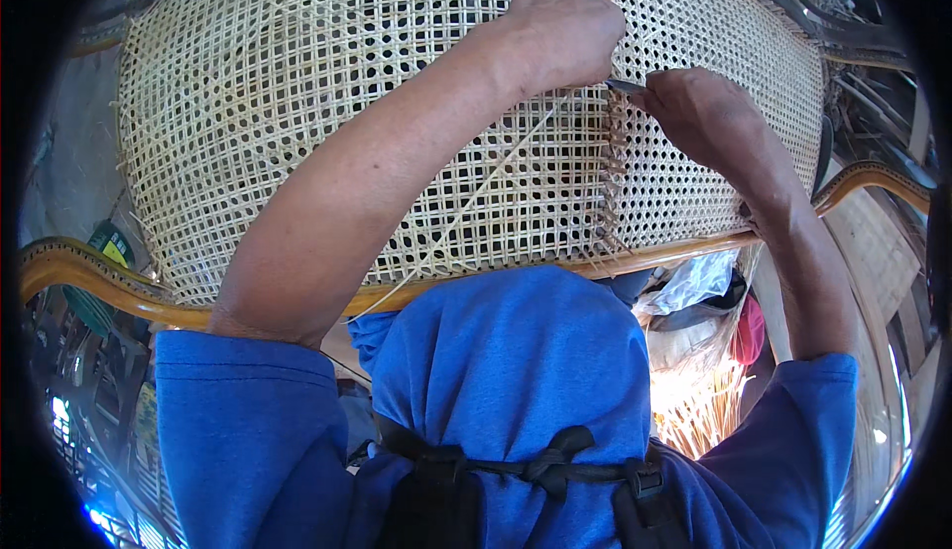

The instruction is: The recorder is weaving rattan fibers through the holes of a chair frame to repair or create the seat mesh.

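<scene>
A woven cane panel [297, 113] with an open mesh of holes spreads before me, set in a curved, varnished wooden frame [694, 248]. My left hand [575, 28] is curled against the panel near its dividing seam [612, 167], where wrapped cane ends stick out. Its fingertips are hidden. Just right of the seam, my right hand [694, 108] is closed around a pointed dark metal tool [625, 87], whose tip points left toward the seam below my left hand. A loose cane strand [476, 197] runs diagonally from under my left forearm to the frame's near edge.
Curved wooden frame arms extend at left [74, 256] and right [868, 174]. Below the frame at right lie a clear plastic bag [694, 283], a red item [747, 331] and a bundle of cane strips [702, 415]. Wooden boards [873, 242] stand at far right.
</scene>
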Action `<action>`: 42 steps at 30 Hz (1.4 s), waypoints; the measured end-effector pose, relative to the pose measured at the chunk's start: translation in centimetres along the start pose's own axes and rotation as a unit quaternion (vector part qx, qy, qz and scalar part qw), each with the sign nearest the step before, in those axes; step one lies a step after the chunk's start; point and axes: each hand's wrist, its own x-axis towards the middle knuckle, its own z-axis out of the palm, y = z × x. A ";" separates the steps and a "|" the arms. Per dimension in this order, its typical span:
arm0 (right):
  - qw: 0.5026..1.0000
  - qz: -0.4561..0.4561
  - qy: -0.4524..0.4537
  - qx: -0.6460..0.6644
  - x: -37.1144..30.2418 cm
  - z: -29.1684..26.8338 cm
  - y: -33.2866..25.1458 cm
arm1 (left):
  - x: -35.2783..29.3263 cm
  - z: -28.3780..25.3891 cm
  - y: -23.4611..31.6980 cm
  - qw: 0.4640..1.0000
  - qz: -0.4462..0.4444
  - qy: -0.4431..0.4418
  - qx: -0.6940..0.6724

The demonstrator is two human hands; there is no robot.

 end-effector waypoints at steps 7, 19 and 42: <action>0.999 0.008 -0.006 -0.050 -0.2 -2.3 -1.6 | 0.0 0.2 0.1 1.000 -0.010 -0.006 0.008; 0.978 0.005 -0.198 -0.071 4.4 -4.2 -0.5 | -0.1 0.0 0.0 1.000 -0.008 -0.009 0.016; 0.978 -0.130 -0.113 0.120 5.6 -0.3 4.0 | 0.4 -2.9 0.5 0.996 0.030 -0.073 -0.043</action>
